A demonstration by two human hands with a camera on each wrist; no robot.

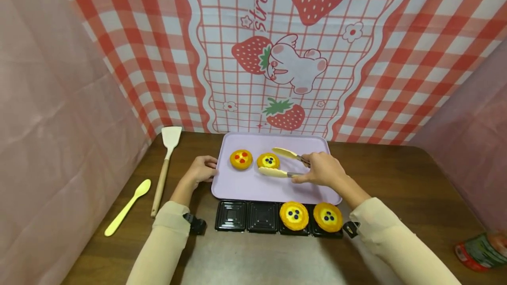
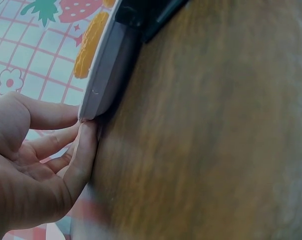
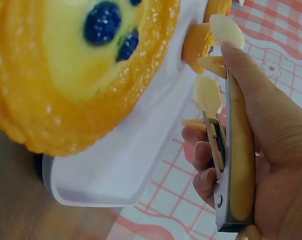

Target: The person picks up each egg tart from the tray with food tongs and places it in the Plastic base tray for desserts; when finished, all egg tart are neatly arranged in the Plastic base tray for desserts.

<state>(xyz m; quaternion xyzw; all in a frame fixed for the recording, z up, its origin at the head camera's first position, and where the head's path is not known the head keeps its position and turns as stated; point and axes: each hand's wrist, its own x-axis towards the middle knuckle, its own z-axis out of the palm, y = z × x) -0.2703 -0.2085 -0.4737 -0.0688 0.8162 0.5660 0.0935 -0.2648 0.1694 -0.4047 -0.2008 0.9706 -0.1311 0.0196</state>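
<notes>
A lilac tray (image 1: 245, 188) lies at the back of the table. My left hand (image 1: 201, 170) pinches its left rim, with the thumb and fingers on either side of the edge in the left wrist view. In my right hand (image 1: 322, 169) I hold tongs (image 1: 273, 172) with cream tips and metal arms. Their tips are spread on either side of a blueberry-topped tart (image 1: 269, 160) on the tray; contact cannot be told. A red-topped tart (image 1: 241, 159) sits to its left. Two more blueberry tarts, one left (image 1: 294, 216) and one right (image 1: 328, 217), stand in the black compartment tray (image 1: 263, 217).
The black tray's two left compartments hold nothing. On the left lie a white spatula (image 1: 161, 179) with a wooden handle and a yellow spoon (image 1: 128, 208). A red and green can (image 1: 481, 252) is at the far right. Checked cloth (image 1: 158, 34) hangs behind.
</notes>
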